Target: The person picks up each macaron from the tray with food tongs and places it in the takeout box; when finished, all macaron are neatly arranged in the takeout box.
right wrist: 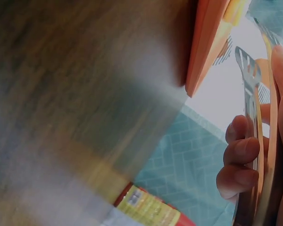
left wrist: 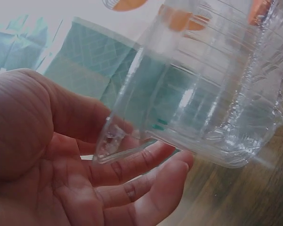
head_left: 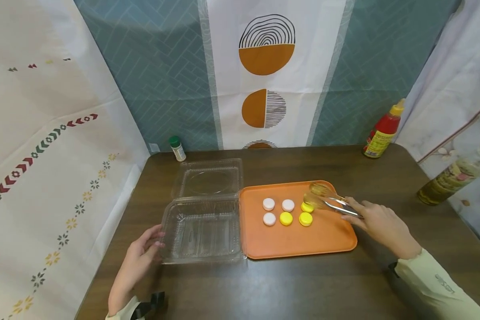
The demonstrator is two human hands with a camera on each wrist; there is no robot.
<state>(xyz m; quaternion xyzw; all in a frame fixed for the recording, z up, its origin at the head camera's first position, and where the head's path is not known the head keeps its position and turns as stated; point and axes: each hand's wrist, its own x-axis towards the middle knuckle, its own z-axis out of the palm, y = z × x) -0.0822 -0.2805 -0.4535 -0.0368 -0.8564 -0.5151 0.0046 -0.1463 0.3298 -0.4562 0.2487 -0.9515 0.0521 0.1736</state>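
Observation:
My right hand (head_left: pixel 384 224) grips a pair of metal tongs (head_left: pixel 340 205), whose slotted heads spread apart over the right part of an orange tray (head_left: pixel 328 242). In the head view the tong heads overlap a yellow macaron (head_left: pixel 307 207). Beside it lie two more yellow macarons (head_left: pixel 286 218) and three white ones (head_left: pixel 269 204). In the right wrist view, fingers (right wrist: pixel 243 150) wrap the tongs' arms. My left hand (head_left: pixel 140 253) pinches the left rim of a clear plastic container (head_left: pixel 202 231) between thumb and fingers (left wrist: pixel 146 160). The container's hinged lid (head_left: pixel 208 178) lies folded back.
A small green-capped shaker (head_left: pixel 178 149) stands at the table's back left. At the back right is a red sauce bottle (head_left: pixel 384 129), and an oil bottle (head_left: pixel 452 180) stands at the right edge. Patterned cloth (head_left: pixel 176 66) hangs behind the wooden table (head_left: pixel 296 284).

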